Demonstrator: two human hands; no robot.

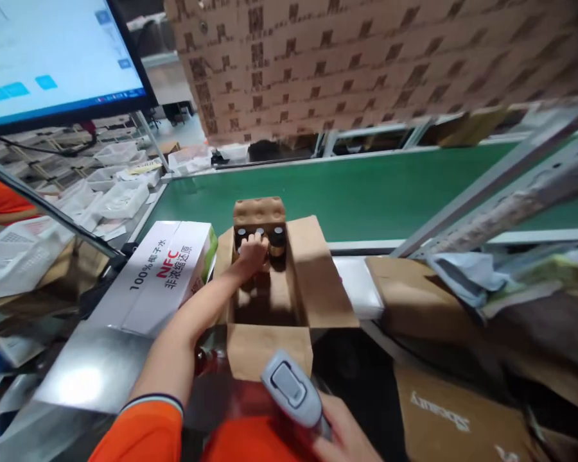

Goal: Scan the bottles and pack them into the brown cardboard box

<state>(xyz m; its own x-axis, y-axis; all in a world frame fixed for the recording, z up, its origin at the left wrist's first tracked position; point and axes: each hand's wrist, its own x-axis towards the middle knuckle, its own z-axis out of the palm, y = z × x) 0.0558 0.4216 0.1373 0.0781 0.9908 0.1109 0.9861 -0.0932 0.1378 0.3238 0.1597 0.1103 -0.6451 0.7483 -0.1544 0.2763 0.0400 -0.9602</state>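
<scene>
An open brown cardboard box stands in front of me with its flaps spread. Several dark bottles with pale caps stand at its far end. My left hand reaches into the box and rests on top of those bottles, fingers curled over a cap. Close to my body, my right hand grips a grey handheld barcode scanner, its head pointing toward the box.
A white carton printed "100% NFC" sits left of the box. A green conveyor belt runs behind, with stacked cartons beyond. A monitor hangs upper left. Flattened cardboard lies on the right. White trays and a person's orange sleeve are at far left.
</scene>
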